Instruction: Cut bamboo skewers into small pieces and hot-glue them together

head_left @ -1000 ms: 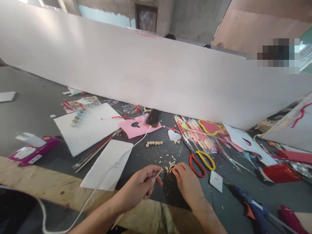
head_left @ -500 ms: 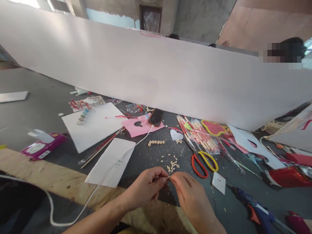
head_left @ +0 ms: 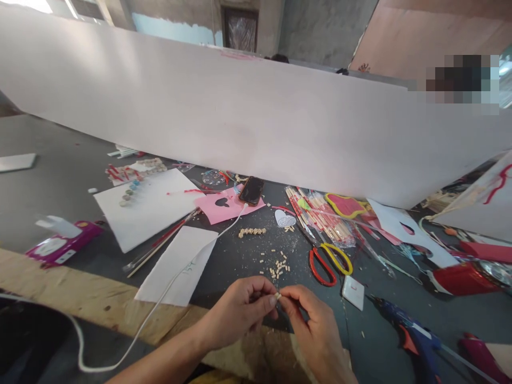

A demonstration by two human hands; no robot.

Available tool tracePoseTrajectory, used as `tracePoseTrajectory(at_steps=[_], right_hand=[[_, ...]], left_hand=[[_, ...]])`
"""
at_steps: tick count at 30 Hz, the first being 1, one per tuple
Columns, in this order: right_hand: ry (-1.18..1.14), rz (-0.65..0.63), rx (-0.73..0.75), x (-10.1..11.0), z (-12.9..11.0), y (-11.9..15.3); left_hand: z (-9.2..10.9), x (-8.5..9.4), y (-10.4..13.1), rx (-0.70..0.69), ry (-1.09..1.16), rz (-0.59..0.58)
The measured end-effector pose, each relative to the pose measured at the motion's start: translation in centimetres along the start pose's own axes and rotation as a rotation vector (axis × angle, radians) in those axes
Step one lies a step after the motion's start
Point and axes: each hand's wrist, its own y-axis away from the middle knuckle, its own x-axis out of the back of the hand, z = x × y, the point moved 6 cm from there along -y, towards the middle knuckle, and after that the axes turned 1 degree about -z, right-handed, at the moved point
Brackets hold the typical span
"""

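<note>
My left hand and my right hand meet above the near edge of the dark table. Their fingertips pinch a tiny pale wooden piece between them, mostly covered by the fingers. Just beyond the hands lies a loose scatter of short cut stick pieces. Farther off, a small cluster of similar pieces sits joined in a row. Scissors with one red and one yellow handle rest to the right of the scatter, beside a small white block.
A blue glue gun lies right, near a red can. A phone on pink paper trails a white cable. White boards and a purple tissue pack are left. A tall white panel stands behind.
My right hand's fingers have shifted, and the small piece between the fingertips shows more clearly. The view has moved slightly, so the table things appear a little farther left.
</note>
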Motion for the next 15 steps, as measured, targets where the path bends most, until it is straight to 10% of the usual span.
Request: tracePoseTrajectory(at_steps=[15], right_hand=[[0.038,0.013,0.055,-0.2,-0.63,0.07]], left_hand=[[-0.23,0.25,0.25,0.024,-0.023,0.003]])
